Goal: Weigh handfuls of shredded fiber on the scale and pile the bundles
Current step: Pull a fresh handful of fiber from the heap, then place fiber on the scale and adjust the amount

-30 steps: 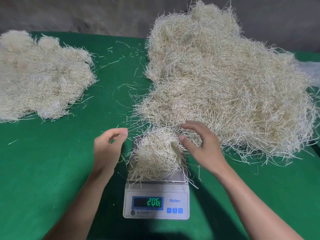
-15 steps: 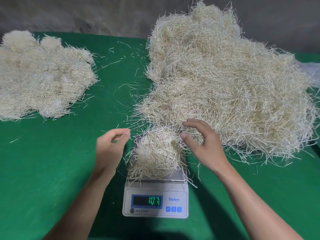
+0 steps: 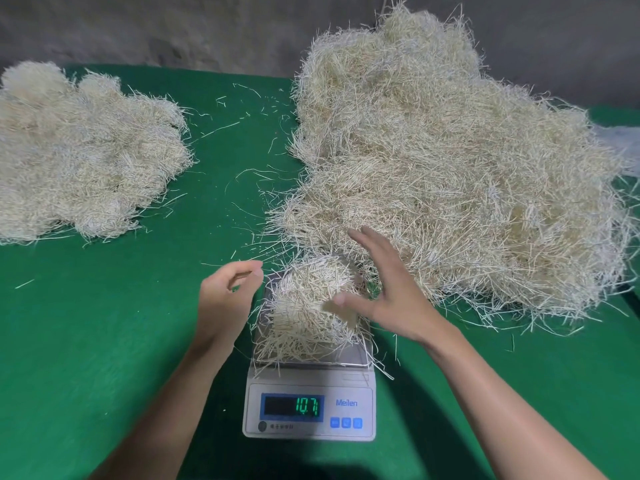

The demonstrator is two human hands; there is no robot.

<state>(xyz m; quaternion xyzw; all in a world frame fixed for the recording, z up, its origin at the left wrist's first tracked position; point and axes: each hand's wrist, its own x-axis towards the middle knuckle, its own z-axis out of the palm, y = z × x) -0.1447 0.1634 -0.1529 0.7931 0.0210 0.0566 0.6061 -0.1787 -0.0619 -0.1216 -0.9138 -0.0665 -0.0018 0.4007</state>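
A small white digital scale (image 3: 309, 407) sits at the near middle of the green table, its display reading 10.7. A handful of pale shredded fiber (image 3: 304, 306) lies on its metal pan. My left hand (image 3: 227, 299) hovers just left of the pan, fingers loosely curled with thumb and forefinger close, holding nothing that I can see. My right hand (image 3: 391, 292) is spread over the pan's right side, its thumb over the handful and its fingers stretched toward the big loose heap of fiber (image 3: 450, 174). A pile of bundles (image 3: 79, 157) lies at the far left.
Green cloth (image 3: 86, 341) covers the table. Stray fiber strands are scattered between the two heaps. A grey wall (image 3: 173, 29) runs behind the table. A whitish sheet (image 3: 623, 143) shows at the right edge.
The scale reading dropped from about 20.6 to 10.7. My right hand has opened wider and its fingers have stretched up toward the big heap. The left hand has barely moved.
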